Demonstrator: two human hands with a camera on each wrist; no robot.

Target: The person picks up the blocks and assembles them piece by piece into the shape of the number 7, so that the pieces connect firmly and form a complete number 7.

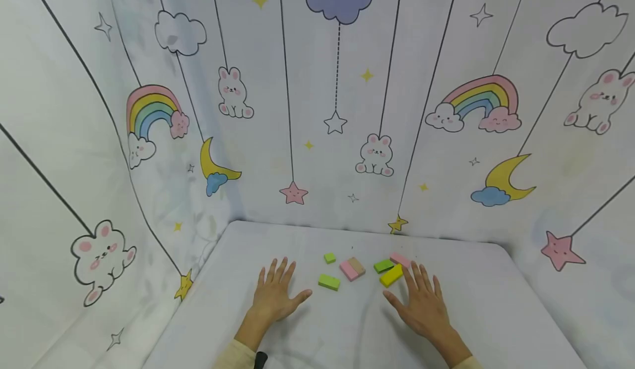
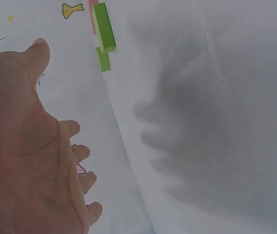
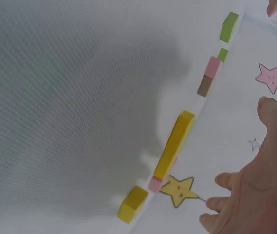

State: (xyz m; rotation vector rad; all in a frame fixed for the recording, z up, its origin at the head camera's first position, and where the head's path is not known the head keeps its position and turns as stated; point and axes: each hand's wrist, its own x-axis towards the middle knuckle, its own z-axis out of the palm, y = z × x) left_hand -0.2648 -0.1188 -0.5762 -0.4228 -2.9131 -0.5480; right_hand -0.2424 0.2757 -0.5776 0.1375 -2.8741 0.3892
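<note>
My left hand (image 1: 275, 294) hovers over the white table with its fingers spread and nothing in it. Nearest to it lie a light green block (image 1: 329, 282) and a small green cube (image 1: 329, 258). Beside these, a pink block (image 1: 350, 270) touches a tan block (image 1: 356, 264). Fingers spread, my right hand (image 1: 424, 305) is likewise above the table, holding nothing. Close to its fingertips are a yellow block (image 1: 392, 275), a green block (image 1: 383, 266) and another pink block (image 1: 399, 260). A second yellow block (image 3: 132, 204) shows in the right wrist view; the hand hides it from the head view.
The white tabletop (image 1: 342, 330) meets upright white cloth (image 1: 317, 159) at the back and sides, printed with rabbits, stars, clouds and rainbows. Both hands cast soft shadows on the table. A small black object (image 1: 260, 359) sits at my left wrist.
</note>
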